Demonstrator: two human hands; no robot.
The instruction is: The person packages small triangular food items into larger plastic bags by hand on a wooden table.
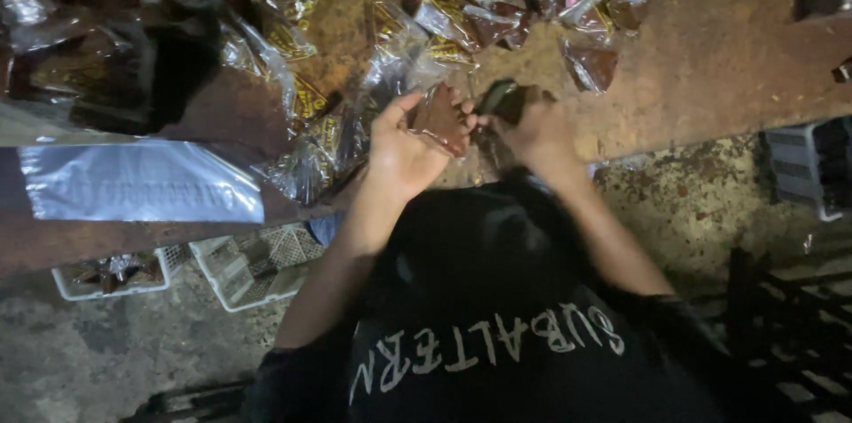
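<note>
holding one brown packet (439, 117) at the bench (710, 59) edge
left hand (401, 150) pinches it; right hand (532, 126) curls round something dark; many filled packets (444, 19) lie beyond the packet.

I count my two hands, the left hand (401, 150) and the right hand (532, 132), with one brown-filled clear packet (441, 118) between them. More such packets (497, 10) litter the rusty table (710, 50), too many and too tangled to count. One silvery plastic sheet (142, 181) lies there, and two white crates (253, 268) sit below.
</note>
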